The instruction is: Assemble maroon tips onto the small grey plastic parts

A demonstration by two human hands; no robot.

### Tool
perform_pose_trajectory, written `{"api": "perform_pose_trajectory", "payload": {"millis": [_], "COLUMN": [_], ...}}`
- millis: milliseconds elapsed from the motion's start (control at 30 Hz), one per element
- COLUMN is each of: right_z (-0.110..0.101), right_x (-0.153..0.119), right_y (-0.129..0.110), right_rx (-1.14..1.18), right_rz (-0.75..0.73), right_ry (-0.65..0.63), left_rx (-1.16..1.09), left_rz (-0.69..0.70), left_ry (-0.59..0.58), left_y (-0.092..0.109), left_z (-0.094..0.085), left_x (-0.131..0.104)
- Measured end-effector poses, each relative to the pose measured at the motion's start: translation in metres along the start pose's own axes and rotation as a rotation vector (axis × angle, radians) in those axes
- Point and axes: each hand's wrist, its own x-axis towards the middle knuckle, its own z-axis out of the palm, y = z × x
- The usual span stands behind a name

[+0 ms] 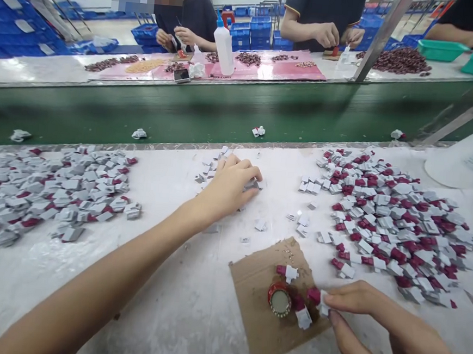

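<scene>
My right hand (388, 325), thumb and forefinger closed, pinches a small grey-and-maroon plastic piece (324, 305) over the right edge of a stained cardboard square (248, 287). On that card lie two more grey-and-maroon pieces, one at the top (288, 273) and one lower down (303, 315). Beside them is a red bottle cap (279, 300) with its hollow side up. Farther forward, my left hand (234, 182) reaches down to the table with curled fingers. A grey plastic piece (253, 184) shows between its thumb and forefinger; loose grey pieces (208, 169) lie beside it.
Heaps of grey-and-maroon pieces lie left (64, 185) and right (393, 216) on the white table (162, 286). Beyond runs a green conveyor belt (200, 114) carrying a few pieces. Co-workers sit across it, near a white squeeze bottle (224, 48). A white container (467, 154) stands at right.
</scene>
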Motion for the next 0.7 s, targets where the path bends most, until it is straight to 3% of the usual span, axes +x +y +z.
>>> {"api": "perform_pose_trajectory", "payload": {"millis": [167,300,433,567,700], "right_z": [0.016,0.021,0.018,0.018,0.02], "right_x": [0.005,0.004,0.002,0.002,0.002], "right_y": [-0.017,-0.022,-0.024,-0.024,-0.022], "right_rx": [0.145,0.21,0.222,0.225,0.235], "right_rz": [0.123,0.186,0.205,0.208,0.164], "right_ry": [-0.015,0.014,0.05,0.015,-0.024], "left_rx": [-0.167,-0.765,-1.301,-1.402,-1.433], "left_rz": [0.07,-0.06,-0.249,-0.377,-0.403], "left_ry": [0.012,0.03,-0.088,-0.22,-0.279], "left_y": [0.004,0.021,0.038,0.044,0.044], "left_z": [0.0,-0.003,-0.001,0.005,0.007], "left_x": [0.001,-0.018,-0.039,-0.054,-0.069]}}
